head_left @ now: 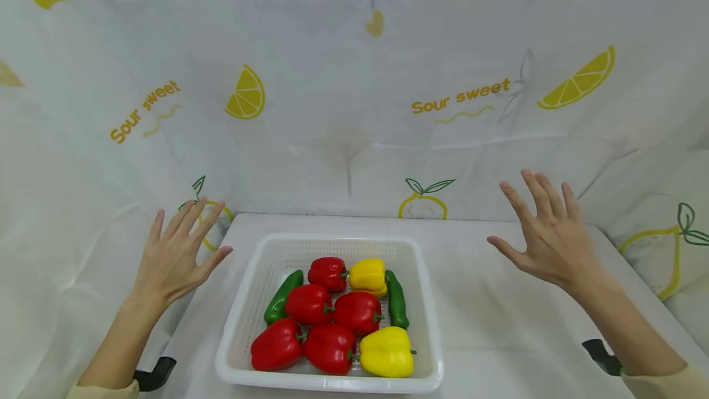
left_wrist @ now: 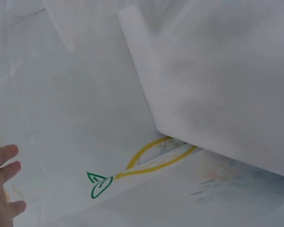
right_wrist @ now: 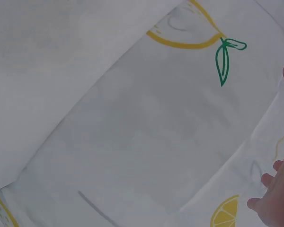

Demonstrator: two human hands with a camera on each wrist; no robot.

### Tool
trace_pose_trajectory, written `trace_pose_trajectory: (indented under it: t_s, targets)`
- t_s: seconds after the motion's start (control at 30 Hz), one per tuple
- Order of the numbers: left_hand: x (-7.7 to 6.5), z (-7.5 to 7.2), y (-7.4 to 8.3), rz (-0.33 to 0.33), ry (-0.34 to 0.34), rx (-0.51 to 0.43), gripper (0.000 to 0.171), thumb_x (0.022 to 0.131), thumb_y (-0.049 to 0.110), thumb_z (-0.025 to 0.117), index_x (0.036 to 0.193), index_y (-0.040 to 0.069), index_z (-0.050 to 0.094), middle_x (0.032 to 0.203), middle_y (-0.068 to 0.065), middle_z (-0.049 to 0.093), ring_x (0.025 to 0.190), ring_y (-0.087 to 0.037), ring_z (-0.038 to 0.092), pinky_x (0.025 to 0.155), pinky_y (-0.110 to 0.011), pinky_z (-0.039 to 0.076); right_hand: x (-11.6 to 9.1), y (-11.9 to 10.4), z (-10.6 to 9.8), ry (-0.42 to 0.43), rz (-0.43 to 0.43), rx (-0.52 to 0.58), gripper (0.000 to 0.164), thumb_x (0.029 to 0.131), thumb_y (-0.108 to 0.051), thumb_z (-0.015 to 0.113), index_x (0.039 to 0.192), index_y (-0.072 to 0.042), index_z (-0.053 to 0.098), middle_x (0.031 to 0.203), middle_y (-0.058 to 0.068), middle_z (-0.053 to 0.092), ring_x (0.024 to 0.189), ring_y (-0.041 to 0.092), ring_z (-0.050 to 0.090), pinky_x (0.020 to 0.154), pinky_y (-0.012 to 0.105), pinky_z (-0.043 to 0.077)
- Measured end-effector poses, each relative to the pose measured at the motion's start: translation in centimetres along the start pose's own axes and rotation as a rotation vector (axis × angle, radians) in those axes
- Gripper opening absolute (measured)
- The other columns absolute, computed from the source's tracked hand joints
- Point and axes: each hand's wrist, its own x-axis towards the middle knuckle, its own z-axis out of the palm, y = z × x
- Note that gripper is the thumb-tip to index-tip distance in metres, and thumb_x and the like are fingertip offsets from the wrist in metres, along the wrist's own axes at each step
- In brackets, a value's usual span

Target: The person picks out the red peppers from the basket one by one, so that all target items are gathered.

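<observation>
My left hand [head_left: 176, 253] is held up to the left of a white plastic basket [head_left: 232, 325], its fingers spread and nothing in it. On the other side, my right hand [head_left: 554, 242] is raised well right of the basket, also with spread fingers and no object. Inside the basket lie several red bell peppers [head_left: 310, 305], a yellow bell pepper [head_left: 368, 276] at the back and another yellow bell pepper [head_left: 386, 353] at the front right. One green pepper [head_left: 284, 297] lies along the left side and a second green pepper [head_left: 397, 300] along the right.
The basket stands on a white table [head_left: 487, 325]. Behind and beside the table hangs a white cloth [head_left: 321, 97] printed with lemons and lettering. Black straps [head_left: 156, 374] show at both wrists. The wrist views take in mostly the cloth and table edges.
</observation>
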Motion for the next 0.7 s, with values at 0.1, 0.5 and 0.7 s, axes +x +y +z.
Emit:
trace_pose_trajectory:
  t_s: [0.1, 0.5, 0.7]
  targets:
    - [0.0, -0.3, 0.2, 0.004, 0.013, -0.009, 0.088, 0.104, 0.084, 0.021, 0.161, 0.025, 0.053, 0.15, -0.02, 0.065, 0.135, -0.045, 0.06, 0.114, -0.079, 0.041, 0.4, -0.6, 0.1, 0.0, -0.016, 0.015, 0.097, 0.1, -0.083, 0.026, 0.159, -0.008, 0.047, 0.164, 0.034, 0.042, 0.147, 0.056, 0.043, 0.115, 0.084, 0.035]
    - [-0.7, -1.4, 1.4, -0.058, -0.103, -0.055, 0.063, 0.092, 0.034, 0.077, 0.151, 0.017, 0.062, 0.126, -0.022, 0.076, 0.115, -0.045, 0.072, 0.092, -0.068, 0.057, 2.5, -3.5, 0.5, -0.001, -0.028, 0.176, 0.095, 0.104, -0.078, 0.032, 0.157, -0.001, 0.045, 0.159, 0.033, 0.045, 0.14, 0.052, 0.049, 0.109, 0.075, 0.045]
    - [-1.3, -2.3, 2.1, -0.164, -0.325, -0.102, 0.06, 0.099, 0.034, 0.075, 0.154, 0.019, 0.058, 0.134, -0.022, 0.074, 0.117, -0.045, 0.072, 0.088, -0.068, 0.059, 3.3, -5.8, 0.7, -0.041, -0.014, 0.323, 0.094, 0.104, -0.078, 0.035, 0.159, -0.002, 0.043, 0.159, 0.029, 0.049, 0.136, 0.051, 0.053, 0.108, 0.074, 0.046]
